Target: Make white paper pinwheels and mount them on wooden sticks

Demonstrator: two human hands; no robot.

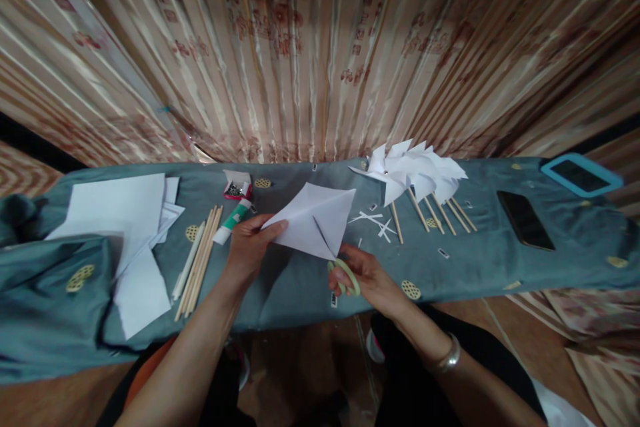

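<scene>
My left hand pinches one corner of a white square of paper, held up above the cloth-covered table. Fold creases run across the sheet. In my right hand is a pair of scissors with light green handles, fingers through the loops. Its dark blade lies over the paper at the corner nearest me, pointing toward the middle. Beyond my right hand are thin paper strips and several white paper pinwheels on wooden sticks, overlapping in a row.
Left of my hands lie a green and white glue tube, a small red box of metal bits, several wooden sticks and stacked white paper. A black phone and a blue-framed device lie right. A curtain hangs behind.
</scene>
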